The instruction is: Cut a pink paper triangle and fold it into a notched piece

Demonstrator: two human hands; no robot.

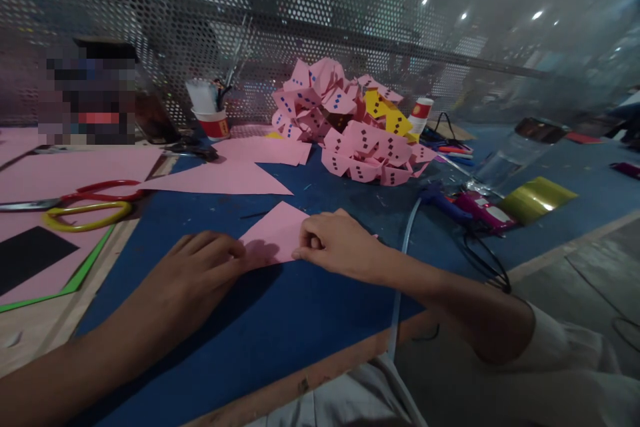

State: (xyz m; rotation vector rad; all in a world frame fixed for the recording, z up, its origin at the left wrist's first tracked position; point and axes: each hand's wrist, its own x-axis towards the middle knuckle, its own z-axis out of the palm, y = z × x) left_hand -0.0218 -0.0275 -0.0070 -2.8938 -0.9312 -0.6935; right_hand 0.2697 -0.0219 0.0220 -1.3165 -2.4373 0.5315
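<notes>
A small sheet of pink paper, its far edge coming to a point, lies between my hands on the blue table. The fingertips of my left hand close on its left corner. On the right, my right hand is curled, with thumb and forefinger pinching the paper's right edge. Part of the sheet is hidden under the fingers. Just beyond it lies a larger pointed piece of pink paper. Behind my right hand sits a pile of folded pink paper pieces with dark diamond marks.
Scissors with red and yellow handles rest on pink sheets at left, near black paper. A paper cup stands by the perforated metal screen. At right are a glue gun, cables and a clear bottle.
</notes>
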